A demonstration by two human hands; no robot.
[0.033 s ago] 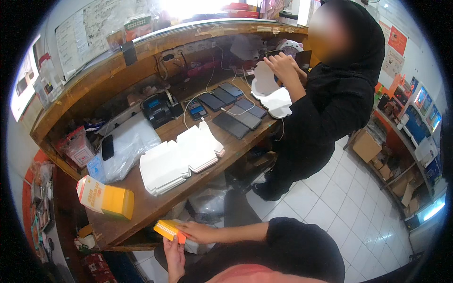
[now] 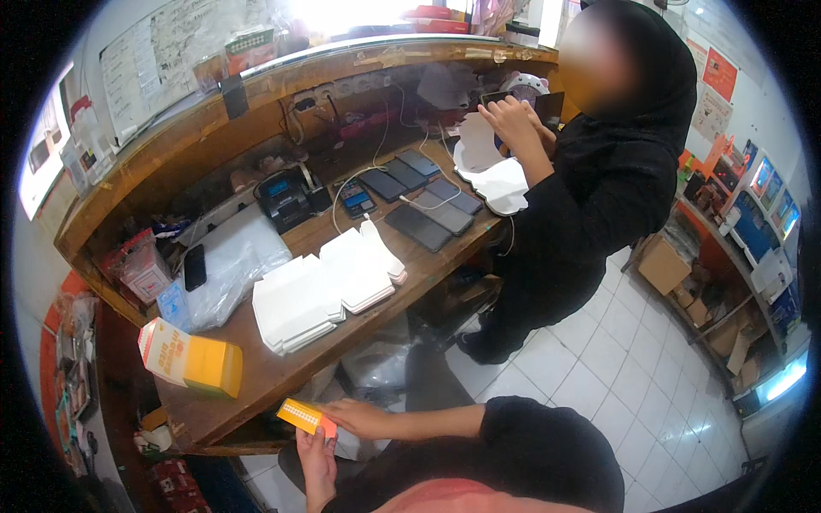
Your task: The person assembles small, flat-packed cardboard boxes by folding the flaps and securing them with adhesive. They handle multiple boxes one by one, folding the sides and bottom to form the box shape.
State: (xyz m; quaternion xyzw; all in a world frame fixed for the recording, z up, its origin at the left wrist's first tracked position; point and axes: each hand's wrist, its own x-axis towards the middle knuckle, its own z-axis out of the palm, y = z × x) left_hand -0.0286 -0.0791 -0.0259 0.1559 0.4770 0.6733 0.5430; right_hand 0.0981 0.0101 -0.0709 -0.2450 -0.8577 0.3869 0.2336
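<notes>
Wooden desk (image 2: 259,369) bears flattened white cartons (image 2: 321,291), smartphones (image 2: 417,227) and a yellow box (image 2: 214,368); just off its near edge, left hand (image 2: 317,466) and right hand (image 2: 359,419) grip a small yellow-orange carton (image 2: 299,415). A co-worker (image 2: 590,184) stands beside its right end.

Lower left: our left hand (image 2: 317,463) and right hand (image 2: 357,419) hold a yellow-orange box (image 2: 299,415). Left of centre, we see stacked white card sheets (image 2: 299,299) on the desk (image 2: 261,366); phones (image 2: 417,227) lie mid-frame; co-worker (image 2: 590,201) in black stands upper right.
</notes>
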